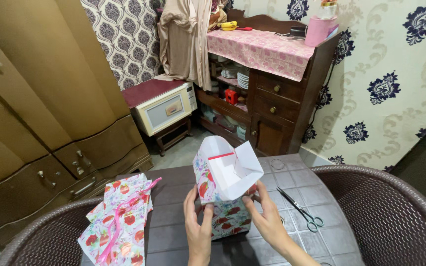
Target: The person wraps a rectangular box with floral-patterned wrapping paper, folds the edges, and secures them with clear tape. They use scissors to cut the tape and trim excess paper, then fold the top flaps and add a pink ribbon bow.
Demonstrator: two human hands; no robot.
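Head view: a half-folded paper gift bag with a red floral print and white inside stands on the dark brown tiled plastic table. The left hand pinches its left wall; the right hand grips the right edge. It looks light, thin and easily creased, so holding by the folded edges seems best. Green-handled scissors lie to the right, and flat floral bags with pink ribbon to the left.

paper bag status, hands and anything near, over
Left hand and right hand both grip floral paper bag, bottom flaps open. Scissors right, flat bags left.
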